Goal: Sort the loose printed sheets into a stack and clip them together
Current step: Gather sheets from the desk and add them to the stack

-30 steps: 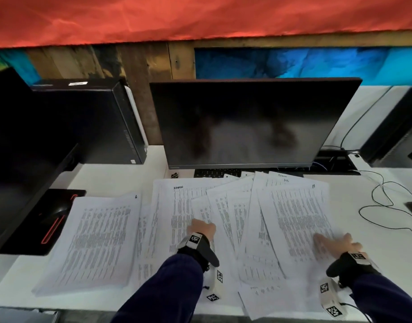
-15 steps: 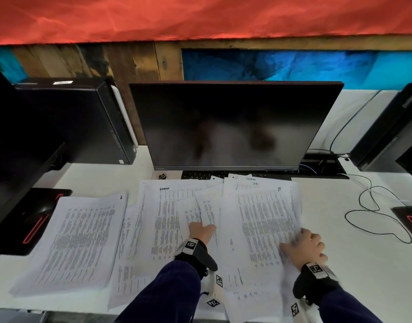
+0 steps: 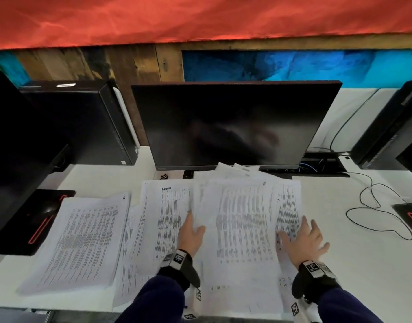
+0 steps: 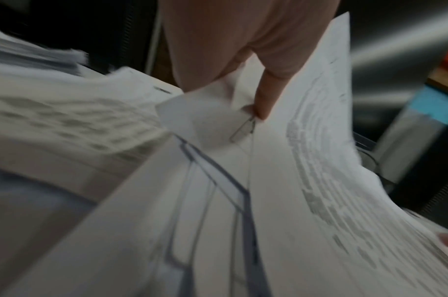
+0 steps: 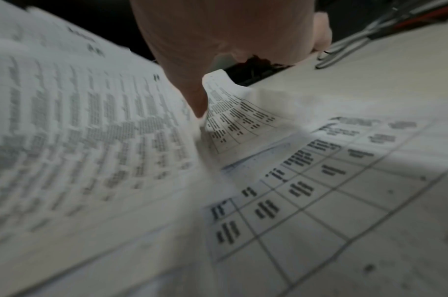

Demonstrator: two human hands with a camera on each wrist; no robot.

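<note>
The sheets were white pages dense with small printed columns, some ruled into tables, one headed by a handwritten word. They lay overlapping on the desk before the monitor; their number could not be counted. One separate pile lay to the left. The left hand pinched the gathered sheets' left edge, fingers under, thumb on top. The right hand lay flat on their right edge, fingers spread, gripping nothing.
</note>
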